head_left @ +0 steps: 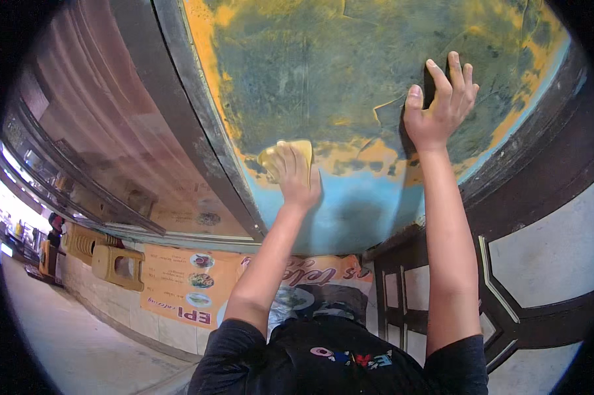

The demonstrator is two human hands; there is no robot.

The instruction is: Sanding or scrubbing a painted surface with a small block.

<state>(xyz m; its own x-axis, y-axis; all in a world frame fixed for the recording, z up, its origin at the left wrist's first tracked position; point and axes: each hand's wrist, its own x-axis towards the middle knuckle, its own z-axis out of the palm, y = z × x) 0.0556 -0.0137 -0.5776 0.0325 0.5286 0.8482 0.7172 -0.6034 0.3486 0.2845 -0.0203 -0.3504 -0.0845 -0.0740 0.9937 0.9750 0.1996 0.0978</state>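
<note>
A wall in front of me has dark grey-green patches over orange, with light blue paint lower down. My left hand lies against its lower left part, fingers spread over a thin yellowish sheet that looks like sandpaper. The sheet is pressed between the fingers and the wall; its underside is hidden. Higher up and to the right, my right hand is at the dark patch with fingers apart and nothing in it. A jagged raised edge in the surface coating shows just left of that hand.
A dark window frame borders the wall on the left, with a curtain behind glass. An orange printed banner spreads below. Plastic stools stand at lower left. At right is a dark panelled door with pale insets.
</note>
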